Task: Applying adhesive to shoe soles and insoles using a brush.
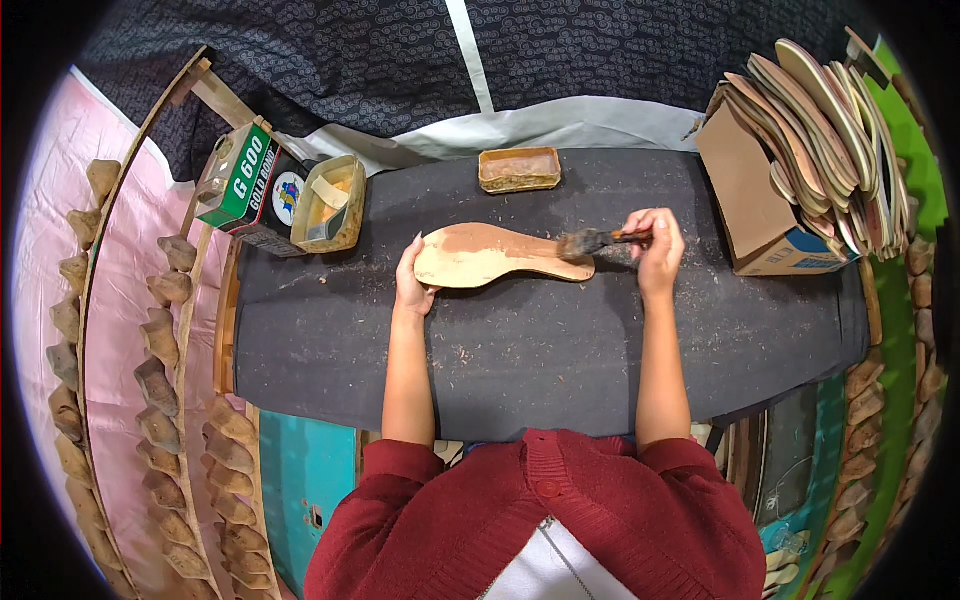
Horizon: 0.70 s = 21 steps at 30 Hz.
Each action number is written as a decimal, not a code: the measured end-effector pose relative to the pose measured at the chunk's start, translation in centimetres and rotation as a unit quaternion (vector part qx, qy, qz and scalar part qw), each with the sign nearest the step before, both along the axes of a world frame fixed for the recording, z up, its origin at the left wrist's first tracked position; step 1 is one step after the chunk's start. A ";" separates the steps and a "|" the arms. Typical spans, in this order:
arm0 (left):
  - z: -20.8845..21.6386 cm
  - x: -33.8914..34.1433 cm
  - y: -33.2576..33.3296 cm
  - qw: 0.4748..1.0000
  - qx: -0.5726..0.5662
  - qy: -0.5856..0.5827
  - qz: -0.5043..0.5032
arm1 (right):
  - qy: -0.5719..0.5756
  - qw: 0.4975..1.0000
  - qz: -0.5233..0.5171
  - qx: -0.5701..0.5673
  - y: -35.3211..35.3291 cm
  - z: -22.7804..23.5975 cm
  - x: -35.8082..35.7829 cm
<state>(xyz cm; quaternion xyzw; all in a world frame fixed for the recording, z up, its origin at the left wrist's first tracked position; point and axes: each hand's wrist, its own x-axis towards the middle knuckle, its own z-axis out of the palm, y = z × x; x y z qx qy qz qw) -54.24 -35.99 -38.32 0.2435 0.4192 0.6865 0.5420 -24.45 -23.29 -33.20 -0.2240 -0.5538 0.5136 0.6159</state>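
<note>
A tan shoe insole (480,258) lies sideways above the dark cloth, its wide end at the left and its narrower end at the right. My left hand (411,282) is closed on the wide end, thumb along the edge. Part of its upper face has a darker, brownish, smeared look. In my right hand (657,252) is a brush (590,243) with dark, clogged bristles, gripped by the handle. Those bristles rest on or just over the narrow end of the insole; which of the two, I cannot tell.
Beyond the insole is a small crusted rectangular tray (520,170). At the left stand a green-and-black can (250,190) and a plastic tub (340,232) holding a pale scraper-like piece. A cardboard box (745,190) of stacked insoles (815,130) fills the right. Shoe lasts (160,385) hang on racks at both sides.
</note>
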 end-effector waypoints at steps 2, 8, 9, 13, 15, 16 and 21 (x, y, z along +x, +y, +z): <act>0.8 1.1 0.4 1.000 -0.003 0.005 0.009 | 0.020 0.999 -0.035 0.002 0.7 -0.1 0.9; 2.3 2.9 0.6 0.995 -0.045 0.008 0.088 | 0.064 0.997 -0.023 -0.027 0.1 0.2 0.2; 2.3 2.9 0.6 0.994 -0.050 0.005 0.097 | 0.082 0.996 -0.002 -0.045 -0.2 0.1 -0.5; 1.4 1.3 0.2 1.000 -0.006 0.011 0.023 | 0.060 0.996 0.048 -0.042 -0.4 -0.2 -1.8; 1.4 1.8 0.4 0.998 -0.024 0.011 0.055 | 0.041 0.997 0.025 -0.053 -0.1 0.0 -1.0; 1.7 2.2 0.5 0.995 -0.042 0.010 0.086 | 0.037 0.998 0.016 -0.056 0.3 0.0 -0.3; 2.0 2.7 0.7 0.995 -0.044 0.005 0.093 | -0.009 0.997 -0.030 -0.074 1.7 -0.2 2.6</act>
